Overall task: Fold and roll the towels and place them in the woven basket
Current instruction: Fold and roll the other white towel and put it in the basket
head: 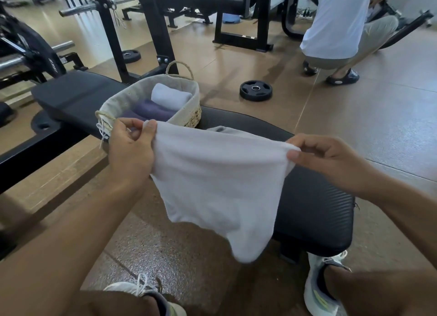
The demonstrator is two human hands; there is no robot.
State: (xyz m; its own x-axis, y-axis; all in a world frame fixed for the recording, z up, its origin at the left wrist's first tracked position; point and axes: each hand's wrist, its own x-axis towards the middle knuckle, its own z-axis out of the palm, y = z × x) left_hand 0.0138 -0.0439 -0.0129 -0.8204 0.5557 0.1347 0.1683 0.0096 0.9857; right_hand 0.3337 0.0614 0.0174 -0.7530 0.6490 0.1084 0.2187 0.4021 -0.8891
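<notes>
A white towel point(212, 185) hangs in the air above the black bench point(314, 209), stretched between my hands. My left hand point(130, 148) pinches its upper left corner. My right hand point(328, 159) pinches the upper right corner. Behind the towel, the woven basket point(191, 117) with a grey liner stands on the bench. Inside it lie a rolled white towel point(170, 97) and a rolled purple towel point(151, 111), with another dark roll partly hidden next to them. A bit of grey cloth point(220, 128) peeks over the held towel's top edge.
Weight plates point(255, 90) lie on the brown floor beyond the bench. A squat rack point(156, 32) and barbells stand behind the basket. A person point(338, 25) squats at the back right. My shoes point(324, 289) stand near the bench's end.
</notes>
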